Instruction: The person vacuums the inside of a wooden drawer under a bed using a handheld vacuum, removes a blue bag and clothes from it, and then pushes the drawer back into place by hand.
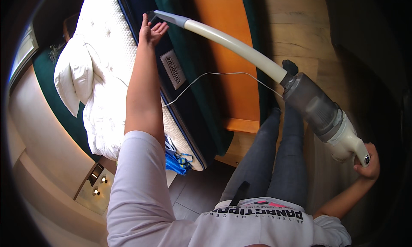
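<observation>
White shirt (240, 230) near diagonal vacuum (309, 102), nozzle (171, 18) toward upper left

Count one left hand (153, 34) and one right hand (371, 164) (two hands in total); one vacuum cleaner (311, 103), fitted with one wand (231, 42) and one nozzle (172, 18); one white cord (219, 73); one mattress (189, 114) bearing one visible label (173, 69); one white comforter (105, 118); one blue bag (177, 162); two grey trouser legs (253, 157); two small lit lamps (103, 178).
</observation>
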`<control>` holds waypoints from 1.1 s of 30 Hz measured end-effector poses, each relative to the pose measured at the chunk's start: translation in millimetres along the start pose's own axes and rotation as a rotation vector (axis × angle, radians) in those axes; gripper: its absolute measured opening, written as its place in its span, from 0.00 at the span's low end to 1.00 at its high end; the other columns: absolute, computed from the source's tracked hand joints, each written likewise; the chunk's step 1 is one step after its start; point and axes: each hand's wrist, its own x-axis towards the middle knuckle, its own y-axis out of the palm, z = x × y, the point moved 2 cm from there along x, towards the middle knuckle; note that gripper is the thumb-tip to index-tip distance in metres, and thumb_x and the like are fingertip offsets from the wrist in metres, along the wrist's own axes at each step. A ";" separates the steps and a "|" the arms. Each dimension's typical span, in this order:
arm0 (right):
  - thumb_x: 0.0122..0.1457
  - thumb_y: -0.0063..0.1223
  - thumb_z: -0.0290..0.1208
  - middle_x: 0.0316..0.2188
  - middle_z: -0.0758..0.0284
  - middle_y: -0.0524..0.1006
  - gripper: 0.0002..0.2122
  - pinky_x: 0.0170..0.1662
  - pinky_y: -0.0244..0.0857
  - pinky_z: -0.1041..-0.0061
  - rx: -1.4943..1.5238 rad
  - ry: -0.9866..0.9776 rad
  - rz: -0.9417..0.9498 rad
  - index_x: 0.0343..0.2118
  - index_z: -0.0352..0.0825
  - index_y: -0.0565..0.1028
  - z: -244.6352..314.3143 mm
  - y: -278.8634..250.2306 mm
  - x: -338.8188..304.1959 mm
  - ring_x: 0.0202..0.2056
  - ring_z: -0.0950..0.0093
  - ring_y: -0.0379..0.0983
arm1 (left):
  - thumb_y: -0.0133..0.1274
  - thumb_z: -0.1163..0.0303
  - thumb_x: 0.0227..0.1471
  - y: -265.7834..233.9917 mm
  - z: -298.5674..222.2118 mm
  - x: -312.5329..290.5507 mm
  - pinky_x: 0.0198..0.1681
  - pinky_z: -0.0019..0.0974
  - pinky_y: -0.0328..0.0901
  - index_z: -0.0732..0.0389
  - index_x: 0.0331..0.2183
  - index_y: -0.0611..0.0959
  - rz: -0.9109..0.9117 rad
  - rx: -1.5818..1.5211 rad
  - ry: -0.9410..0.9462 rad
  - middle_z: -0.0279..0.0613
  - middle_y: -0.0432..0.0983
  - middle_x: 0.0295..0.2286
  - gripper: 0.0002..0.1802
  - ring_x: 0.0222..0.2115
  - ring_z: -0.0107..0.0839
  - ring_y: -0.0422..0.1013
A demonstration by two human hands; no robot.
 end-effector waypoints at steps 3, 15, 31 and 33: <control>0.33 0.69 0.38 0.20 0.72 0.69 0.29 0.25 0.57 0.83 0.033 0.036 -0.039 0.38 0.29 0.66 9.7 10.0 -3.6 0.20 0.84 0.63 | 0.54 0.63 0.51 -25.5 -11.0 42.8 0.36 0.43 0.73 0.64 0.41 0.71 0.094 -0.014 0.187 0.50 0.73 0.35 0.18 0.36 0.43 0.73; 0.38 0.64 0.35 0.40 0.62 0.70 0.30 0.47 0.60 0.73 -0.167 0.004 -0.095 0.46 0.28 0.68 3.5 50.7 63.8 0.43 0.72 0.67 | 0.49 0.70 0.49 -27.9 -45.8 -88.6 0.41 0.38 0.62 0.61 0.32 0.80 -0.436 1.426 1.542 0.42 0.75 0.29 0.09 0.34 0.38 0.69; 0.47 0.51 0.32 0.34 0.48 0.74 0.15 0.43 0.65 0.65 -0.580 -0.202 0.185 0.38 0.30 0.72 98.1 175.0 327.4 0.38 0.58 0.73 | 0.55 0.61 0.45 -99.5 -4.7 -11.4 0.47 0.39 0.49 0.51 0.31 0.81 -0.181 1.595 1.396 0.37 0.64 0.28 0.08 0.38 0.35 0.56; 0.47 0.51 0.30 0.33 0.48 0.75 0.15 0.43 0.65 0.66 -0.624 -0.325 0.126 0.38 0.29 0.72 91.5 185.9 345.7 0.38 0.57 0.73 | 0.56 0.61 0.44 -105.1 -1.2 -4.8 0.47 0.40 0.49 0.50 0.30 0.82 -0.269 1.557 1.503 0.38 0.64 0.28 0.08 0.38 0.36 0.56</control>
